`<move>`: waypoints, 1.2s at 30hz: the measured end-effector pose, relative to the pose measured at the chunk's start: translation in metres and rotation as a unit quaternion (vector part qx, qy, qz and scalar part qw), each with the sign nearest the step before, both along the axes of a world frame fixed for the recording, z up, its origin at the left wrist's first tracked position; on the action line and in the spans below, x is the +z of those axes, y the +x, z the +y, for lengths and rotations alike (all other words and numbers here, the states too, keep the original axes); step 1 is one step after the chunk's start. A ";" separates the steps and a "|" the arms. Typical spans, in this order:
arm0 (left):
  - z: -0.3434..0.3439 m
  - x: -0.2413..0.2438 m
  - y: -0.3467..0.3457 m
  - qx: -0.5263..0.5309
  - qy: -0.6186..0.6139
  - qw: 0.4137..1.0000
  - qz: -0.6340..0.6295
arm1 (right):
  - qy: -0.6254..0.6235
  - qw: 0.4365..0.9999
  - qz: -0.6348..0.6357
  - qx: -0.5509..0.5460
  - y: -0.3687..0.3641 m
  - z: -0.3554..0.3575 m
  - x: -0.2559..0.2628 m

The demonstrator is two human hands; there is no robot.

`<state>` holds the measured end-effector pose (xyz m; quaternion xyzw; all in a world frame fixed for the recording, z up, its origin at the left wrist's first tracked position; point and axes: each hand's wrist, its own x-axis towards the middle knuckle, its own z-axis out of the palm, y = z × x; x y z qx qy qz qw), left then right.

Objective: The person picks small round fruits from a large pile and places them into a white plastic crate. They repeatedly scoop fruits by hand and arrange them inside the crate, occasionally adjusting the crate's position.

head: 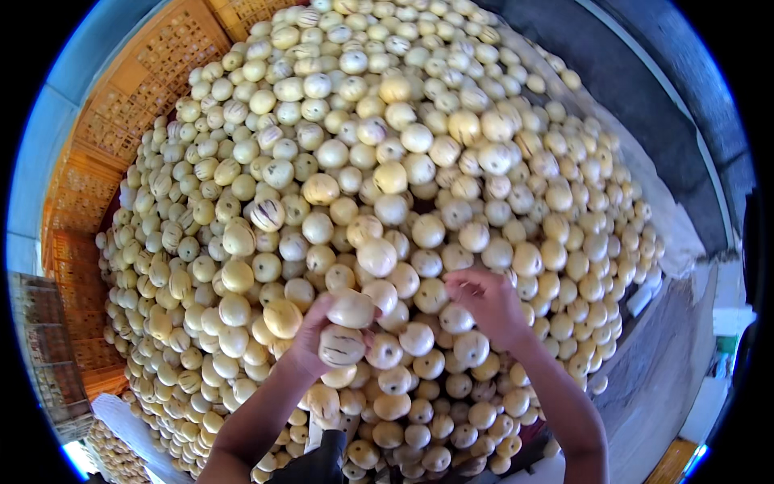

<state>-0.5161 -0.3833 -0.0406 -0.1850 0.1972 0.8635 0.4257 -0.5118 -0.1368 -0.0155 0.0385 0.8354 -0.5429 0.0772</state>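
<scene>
Two pale yellow pepino melons are in my left hand [314, 339]: an upper pepino melon [351, 308] and, against it, a lower pepino melon [342, 346] with dark purple streaks. Fingertips show at the right side of both fruits. Over the heap to the right is my right hand [487, 301], fingers bent and apart from the thumb, with no fruit seen in it. Closest to its fingertips lies another pepino melon [431, 295]; whether they touch is unclear. A large heap of pepino melons [317, 227] spreads all around both hands, many striped purple.
Orange plastic crates [130, 91] wall in the heap at the left and top left. Pale sheeting [656, 199] edges its right side, beside a grey floor [659, 363]. At the lower left, a white padded strip [124, 423] borders more fruit.
</scene>
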 end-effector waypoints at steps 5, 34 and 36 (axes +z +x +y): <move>-0.034 -0.003 -0.058 0.125 -0.008 0.992 0.006 | 0.207 0.978 -0.004 0.002 -0.084 -0.009 -0.012; 0.002 -0.033 -0.075 0.231 0.136 0.963 0.033 | 0.377 0.854 -0.130 0.335 -0.186 -0.125 -0.003; 0.001 -0.028 -0.072 0.244 0.163 0.955 0.046 | 0.312 0.874 -0.166 0.333 -0.194 -0.104 -0.001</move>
